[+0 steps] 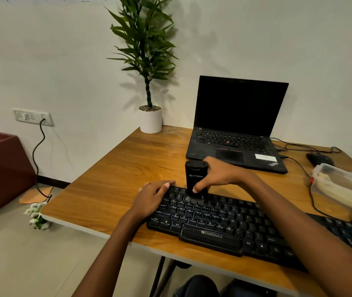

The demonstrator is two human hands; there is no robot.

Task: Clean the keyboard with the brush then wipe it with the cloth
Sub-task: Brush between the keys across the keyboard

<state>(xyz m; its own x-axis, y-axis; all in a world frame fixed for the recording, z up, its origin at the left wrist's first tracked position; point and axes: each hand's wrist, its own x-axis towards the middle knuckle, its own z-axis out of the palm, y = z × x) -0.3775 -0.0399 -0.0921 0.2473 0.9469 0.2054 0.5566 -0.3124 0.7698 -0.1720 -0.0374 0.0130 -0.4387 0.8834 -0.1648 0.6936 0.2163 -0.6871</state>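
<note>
At the right edge of the frame a clear plastic container (346, 179) lies on the table (123, 168). Something pale and beige is inside it, but what it is cannot be made out through the wall. In the upper middle a white pot (151, 123) stands at the table's far corner, topped with small gravel, and a tall green plant (145, 43) rises from it.

The keyboard (224, 224) is black with white lettering and a brand name printed on its wide space bar. It lies slantwise across the lower middle and lower right of the frame, near the table's front edge. The brush (193, 179), a stubby black one with a thick handle, stands upright on the keyboard's upper left rows, its dark bristles splayed against the keys.

The right hand (222, 173) grips the brush handle, with the fingers wrapped round the back and the thumb pressed on the front. The left hand (152, 196) rests on the keyboard's upper left corner, its fingers nearly straight and close together.

An open black laptop (237, 116) with a dark screen sits behind the hands.
</note>
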